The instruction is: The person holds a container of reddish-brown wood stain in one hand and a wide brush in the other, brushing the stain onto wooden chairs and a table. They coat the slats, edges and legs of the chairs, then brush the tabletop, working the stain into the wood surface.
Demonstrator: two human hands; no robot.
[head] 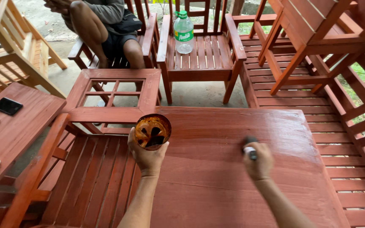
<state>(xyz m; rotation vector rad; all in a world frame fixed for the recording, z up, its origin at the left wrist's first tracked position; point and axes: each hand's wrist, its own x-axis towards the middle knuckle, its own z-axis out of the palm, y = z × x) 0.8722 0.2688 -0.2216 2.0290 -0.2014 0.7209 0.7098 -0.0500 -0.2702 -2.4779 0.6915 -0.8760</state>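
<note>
From the head view I see my left hand [148,155] wrapped tight around a small cup [152,131], held up at the near-left edge of the red-brown tabletop [216,177]; the cup is round, its inside streaked orange and dark brown with stain. My right hand [258,162] is clenched on a brush [249,147], whose dark head presses on the tabletop near the middle while a pale band shows above my fingers. The tabletop looks glossy and wet, with the grain running across. Beyond it stands a wooden chair [201,55] holding a clear plastic bottle [183,33] with a green cap, and a seated person [102,25] is beside it
</note>
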